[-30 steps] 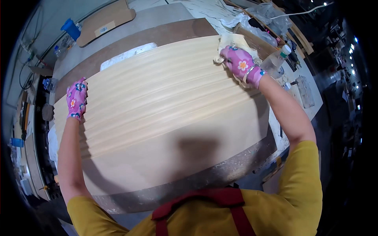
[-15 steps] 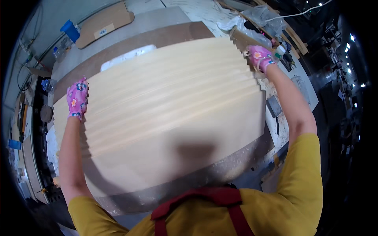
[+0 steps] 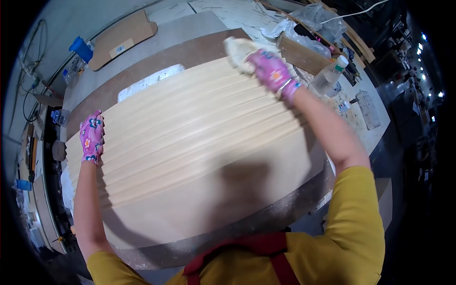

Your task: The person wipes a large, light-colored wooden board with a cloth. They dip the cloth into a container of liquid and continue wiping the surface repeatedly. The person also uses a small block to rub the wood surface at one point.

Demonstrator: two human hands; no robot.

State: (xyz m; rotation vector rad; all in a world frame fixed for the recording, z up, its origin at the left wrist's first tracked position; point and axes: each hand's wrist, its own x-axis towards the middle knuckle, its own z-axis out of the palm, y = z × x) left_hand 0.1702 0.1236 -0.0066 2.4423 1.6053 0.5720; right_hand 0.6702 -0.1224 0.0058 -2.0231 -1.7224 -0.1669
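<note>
Head view: right hand (image 3: 270,70) grasps pale cloth (image 3: 237,51); left hand (image 3: 92,137) at ribbed panel (image 3: 185,128), grip unclear; barcode label (image 3: 120,49) on cardboard (image 3: 126,31).

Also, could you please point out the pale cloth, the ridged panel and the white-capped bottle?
Pale cloth (image 3: 237,51): head view, on its exposed left part.
Ridged panel (image 3: 178,121): head view, on the middle of its ridged face.
White-capped bottle (image 3: 326,80): head view, on its clear body.

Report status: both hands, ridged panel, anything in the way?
Left hand at the left edge of the ridged panel. Right hand holding cream cloth at panel's far right corner. White-capped clear bottle close to right wrist.
</note>
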